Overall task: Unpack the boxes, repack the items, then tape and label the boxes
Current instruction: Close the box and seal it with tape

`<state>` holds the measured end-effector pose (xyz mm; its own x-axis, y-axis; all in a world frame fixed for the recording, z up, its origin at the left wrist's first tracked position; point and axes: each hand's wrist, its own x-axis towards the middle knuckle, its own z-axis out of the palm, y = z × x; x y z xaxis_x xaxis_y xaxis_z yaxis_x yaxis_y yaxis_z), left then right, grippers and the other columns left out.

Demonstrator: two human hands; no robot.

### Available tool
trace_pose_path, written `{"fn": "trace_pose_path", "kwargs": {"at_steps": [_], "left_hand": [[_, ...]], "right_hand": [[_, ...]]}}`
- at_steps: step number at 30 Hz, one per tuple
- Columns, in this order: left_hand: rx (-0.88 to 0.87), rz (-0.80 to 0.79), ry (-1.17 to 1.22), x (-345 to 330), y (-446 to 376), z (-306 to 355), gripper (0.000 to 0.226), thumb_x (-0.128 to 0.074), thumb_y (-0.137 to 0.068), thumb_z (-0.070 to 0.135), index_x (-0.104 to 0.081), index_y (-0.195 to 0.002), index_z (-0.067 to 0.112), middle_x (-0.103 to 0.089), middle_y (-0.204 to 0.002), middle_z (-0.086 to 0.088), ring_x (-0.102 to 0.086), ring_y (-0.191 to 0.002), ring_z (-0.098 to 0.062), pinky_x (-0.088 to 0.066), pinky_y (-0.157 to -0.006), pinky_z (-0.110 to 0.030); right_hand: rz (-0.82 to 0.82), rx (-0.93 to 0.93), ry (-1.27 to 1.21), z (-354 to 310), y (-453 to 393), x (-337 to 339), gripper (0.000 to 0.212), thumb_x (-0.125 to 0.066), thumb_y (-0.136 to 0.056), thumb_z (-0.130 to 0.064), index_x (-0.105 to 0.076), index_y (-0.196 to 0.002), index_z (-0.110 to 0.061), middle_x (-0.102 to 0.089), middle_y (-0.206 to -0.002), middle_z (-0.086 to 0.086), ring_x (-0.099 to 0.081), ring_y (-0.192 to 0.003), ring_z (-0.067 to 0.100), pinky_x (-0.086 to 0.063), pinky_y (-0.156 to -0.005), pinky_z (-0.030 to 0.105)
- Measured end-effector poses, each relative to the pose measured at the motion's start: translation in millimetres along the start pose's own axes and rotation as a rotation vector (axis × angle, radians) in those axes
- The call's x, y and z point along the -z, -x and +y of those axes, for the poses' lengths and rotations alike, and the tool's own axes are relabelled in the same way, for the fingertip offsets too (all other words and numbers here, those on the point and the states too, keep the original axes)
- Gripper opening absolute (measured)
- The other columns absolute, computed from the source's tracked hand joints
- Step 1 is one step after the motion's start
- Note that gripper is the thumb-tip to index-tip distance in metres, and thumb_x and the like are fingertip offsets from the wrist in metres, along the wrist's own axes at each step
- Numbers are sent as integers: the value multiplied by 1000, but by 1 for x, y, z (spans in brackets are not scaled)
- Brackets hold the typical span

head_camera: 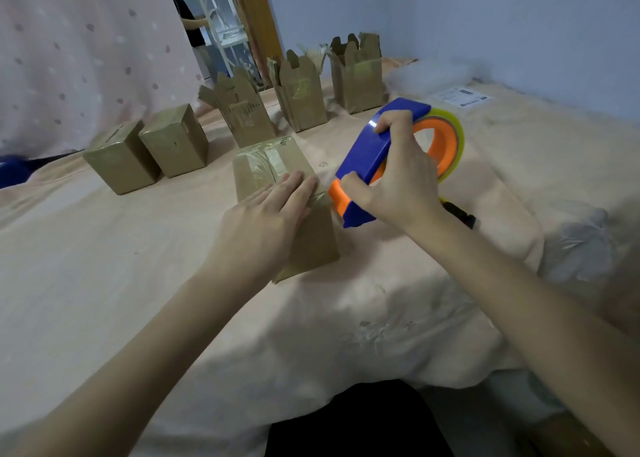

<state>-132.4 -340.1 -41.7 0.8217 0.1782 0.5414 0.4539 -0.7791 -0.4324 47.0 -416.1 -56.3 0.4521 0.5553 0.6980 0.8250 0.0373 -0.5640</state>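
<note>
Pressing flat left-hand fingers (294, 188) on the small brown cardboard box (284, 207), you grip the blue-and-orange tape dispenser (381, 158) in your right hand (391, 182). Tearing crookedly could lift the clear tape; keep those fingers off the cutter.

this is a home, a bedroom by the look of it. the work surface is a bed (104, 283) spread with a peach sheet, soft and creased, with a rumpled quilt (433, 318) bunched on the near right. a pale pink curtain (69, 58) with small dots hangs at the far left, and a plain blue-white wall (519, 23) runs along the far right. a wooden door frame (258, 16) stands at the far middle, and through it a white shelf unit (221, 23) shows in another room, with a person beside it. small cardboard boxes (239, 113) stand in rows on the sheet.
</note>
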Motion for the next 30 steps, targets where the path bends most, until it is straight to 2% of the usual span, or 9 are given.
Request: {"fn": "trace_pose_path", "kwargs": {"at_steps": [5,10,13,16,20,24,27,29,30], "left_hand": [[10,-13,34,-3,2,1,45,-35,-93,24,-61,-125,5,-65,-122,-14,-65,-108,-29,-56,-77,-37],[9,-15,30,-3,3,2,45,-35,-93,23,-60,-126,5,-63,-124,-14,-64,-109,-30,-55,-81,-39],[2,-10,39,-4,4,1,44,-36,-93,23,-60,-126,6,-63,-125,-13,-64,-110,-28,-54,-82,-37],[1,-6,9,-3,3,-1,44,-37,-92,24,-61,-125,8,-65,-122,-11,-65,-107,-25,-55,-78,-33],[1,-19,-5,-4,0,-3,46,-35,-92,26,-62,-125,8,-66,-121,-9,-66,-106,-24,-56,-75,-32],[23,-43,79,1,1,-3,47,-35,-93,28,-61,-126,8,-64,-123,-11,-66,-106,-27,-57,-73,-37],[47,-72,133,8,0,-8,49,-35,-93,33,-58,-129,9,-67,-118,-9,-69,-95,-27,-51,-54,-28],[62,-91,160,11,-1,-10,55,-37,-89,37,-55,-131,7,-70,-111,-9,-70,-87,-28,-43,-50,-23],[60,-95,153,11,-1,-10,58,-39,-85,40,-55,-131,7,-69,-113,-9,-70,-87,-28,-45,-51,-24]], "right_hand": [[1,17,37,-8,0,-6,63,-64,-68,-39,-40,-118,-9,-46,-94,-5,-49,-73,15,-26,-52,14],[0,16,88,-7,1,-9,61,-72,-74,-34,-40,-120,-9,-56,-99,4,-50,-75,18,-27,-52,15],[-75,5,168,-6,2,-14,58,-69,-78,-35,-39,-121,-12,-58,-100,6,-57,-78,23,-34,-52,24],[-155,-48,193,3,17,-25,53,-66,-78,-33,-39,-119,-14,-59,-95,5,-62,-80,30,-43,-61,35],[-184,-100,102,11,14,-24,51,-64,-83,-32,-34,-121,-16,-55,-94,2,-60,-76,24,-50,-64,37],[-214,-55,81,15,-3,-12,59,-61,-85,-31,-30,-134,-18,-58,-89,-1,-60,-73,19,-44,-60,29],[-210,-60,184,20,-22,-1,71,-61,-86,-38,-22,-145,-25,-58,-89,-6,-56,-73,17,-39,-64,28],[-224,-38,258,22,-33,2,79,-62,-86,-41,-15,-149,-29,-57,-88,-6,-54,-72,15,-37,-64,27],[-237,-25,266,22,-38,3,84,-63,-85,-41,-11,-150,-30,-56,-88,-6,-54,-71,15,-39,-63,28]]}}
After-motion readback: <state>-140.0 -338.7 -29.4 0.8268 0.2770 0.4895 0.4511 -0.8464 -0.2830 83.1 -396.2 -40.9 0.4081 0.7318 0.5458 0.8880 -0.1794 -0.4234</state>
